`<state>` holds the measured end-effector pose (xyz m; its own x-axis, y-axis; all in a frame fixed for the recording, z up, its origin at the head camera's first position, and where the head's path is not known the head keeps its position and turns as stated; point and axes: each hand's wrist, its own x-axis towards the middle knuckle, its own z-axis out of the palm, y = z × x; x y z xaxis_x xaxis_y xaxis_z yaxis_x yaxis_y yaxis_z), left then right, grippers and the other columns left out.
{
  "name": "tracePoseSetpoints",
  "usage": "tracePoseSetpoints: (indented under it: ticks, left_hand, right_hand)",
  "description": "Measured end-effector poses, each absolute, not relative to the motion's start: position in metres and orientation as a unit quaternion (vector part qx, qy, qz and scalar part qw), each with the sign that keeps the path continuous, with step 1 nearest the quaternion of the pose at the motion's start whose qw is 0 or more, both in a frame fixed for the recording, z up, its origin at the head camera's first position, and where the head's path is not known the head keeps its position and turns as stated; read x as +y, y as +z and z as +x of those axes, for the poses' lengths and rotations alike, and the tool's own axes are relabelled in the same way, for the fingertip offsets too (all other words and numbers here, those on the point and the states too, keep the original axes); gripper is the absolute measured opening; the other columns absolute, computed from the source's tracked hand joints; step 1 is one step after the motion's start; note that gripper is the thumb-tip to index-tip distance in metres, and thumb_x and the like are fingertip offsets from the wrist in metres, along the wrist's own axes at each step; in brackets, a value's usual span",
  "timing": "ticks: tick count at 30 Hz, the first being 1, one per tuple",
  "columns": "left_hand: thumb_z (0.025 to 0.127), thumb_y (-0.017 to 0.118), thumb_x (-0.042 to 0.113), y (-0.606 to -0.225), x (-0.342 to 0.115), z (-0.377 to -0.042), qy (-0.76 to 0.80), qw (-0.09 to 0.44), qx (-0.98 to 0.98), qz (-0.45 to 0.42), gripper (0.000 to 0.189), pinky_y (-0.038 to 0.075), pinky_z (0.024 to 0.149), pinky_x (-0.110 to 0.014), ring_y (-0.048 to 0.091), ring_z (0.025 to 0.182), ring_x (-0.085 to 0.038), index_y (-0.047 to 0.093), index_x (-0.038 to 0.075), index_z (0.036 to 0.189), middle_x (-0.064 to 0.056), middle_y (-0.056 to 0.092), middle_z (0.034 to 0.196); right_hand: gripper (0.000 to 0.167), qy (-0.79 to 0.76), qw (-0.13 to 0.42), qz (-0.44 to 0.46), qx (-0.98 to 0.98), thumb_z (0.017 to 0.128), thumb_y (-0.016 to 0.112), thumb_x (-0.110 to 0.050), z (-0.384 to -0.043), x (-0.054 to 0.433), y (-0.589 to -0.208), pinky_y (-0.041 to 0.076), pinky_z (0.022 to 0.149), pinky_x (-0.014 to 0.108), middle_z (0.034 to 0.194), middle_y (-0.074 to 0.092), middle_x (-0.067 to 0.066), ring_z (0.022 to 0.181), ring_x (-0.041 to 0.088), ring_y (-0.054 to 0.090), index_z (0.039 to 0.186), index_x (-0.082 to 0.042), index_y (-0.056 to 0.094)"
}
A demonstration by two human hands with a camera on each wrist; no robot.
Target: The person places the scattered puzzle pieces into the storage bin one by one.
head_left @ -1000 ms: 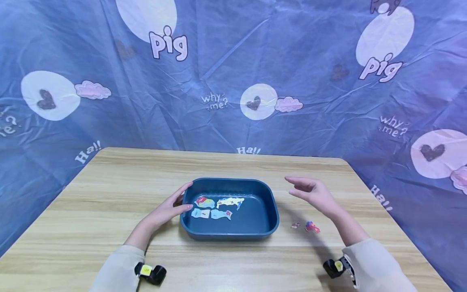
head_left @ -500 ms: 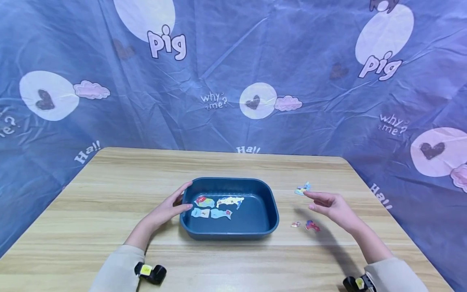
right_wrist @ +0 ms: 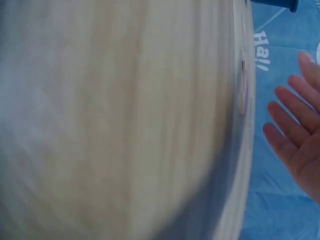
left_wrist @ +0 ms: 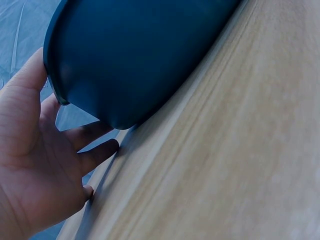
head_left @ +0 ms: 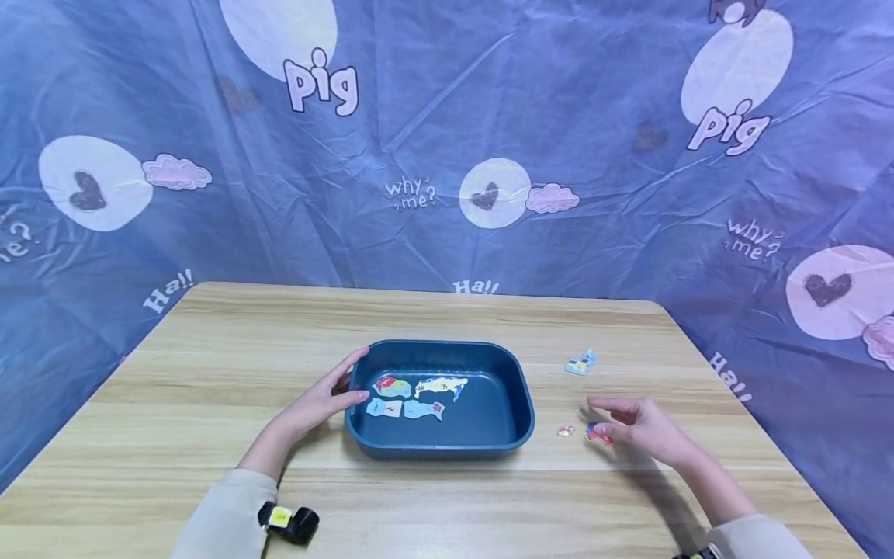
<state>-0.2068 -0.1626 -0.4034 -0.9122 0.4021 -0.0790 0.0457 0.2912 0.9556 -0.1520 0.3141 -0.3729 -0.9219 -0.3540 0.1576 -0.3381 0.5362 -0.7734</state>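
The right grip (head_left: 644, 429) is a bare hand with fingers extended, the thumb apart from them and nothing held; it hovers over a red-and-blue cut-out piece (head_left: 598, 438) lying on the wood-grained tabletop (head_left: 461, 505). From the head view the thumb tip partly covers that piece, while the right wrist view shows the fingers clear of the surface. The left grip (head_left: 317, 401) spans the left end of a dark blue tray (head_left: 440, 449), thumb over the rim and the other fingers around the outside of the wall. Just beside the red-and-blue piece, on its tray side, lies a small reddish piece (head_left: 566, 430); farther back, right of the tray, is a light blue piece (head_left: 580, 362). In the left half of the tray lie four more: a red-and-green piece (head_left: 391, 387), a white-and-yellow piece (head_left: 441, 387) to its right, and, nearer the person, a pair of pale blue pieces (head_left: 423, 411) side by side. Beyond the tabletop hangs a blue printed cloth (head_left: 391, 101) with ovals, clouds and lettering.
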Motion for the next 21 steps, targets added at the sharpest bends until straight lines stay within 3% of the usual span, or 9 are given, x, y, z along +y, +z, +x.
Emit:
tracePoseSetpoints:
  ticks: [16, 21]
  left_hand:
    - [0.083, 0.057, 0.029, -0.403, -0.162, -0.206, 0.577, 0.152, 0.791, 0.135, 0.063, 0.015, 0.094, -0.055, 0.02, 0.124, -0.034, 0.021, 0.038, 0.134, -0.01, 0.016, 0.14]
    - [0.085, 0.054, 0.024, -0.381, -0.157, -0.195, 0.574, 0.154, 0.792, 0.139, 0.063, 0.014, 0.095, -0.054, 0.02, 0.123, -0.036, 0.019, 0.027, 0.137, -0.015, 0.016, 0.14]
  right_hand:
    - [0.041, -0.431, 0.024, -0.212, 0.877, 0.072, 0.067, -0.005, -0.149, 0.326, -0.391, 0.036, 0.078, 0.01, 0.105, 0.05, 0.031, 0.096, -0.001, 0.048, 0.104, 0.016, 0.053]
    - [0.045, -0.393, 0.039, -0.192, 0.898, 0.071, 0.069, -0.015, -0.149, 0.329, -0.392, 0.031, 0.08, 0.007, 0.111, 0.051, 0.025, 0.099, -0.005, 0.042, 0.107, 0.008, 0.056]
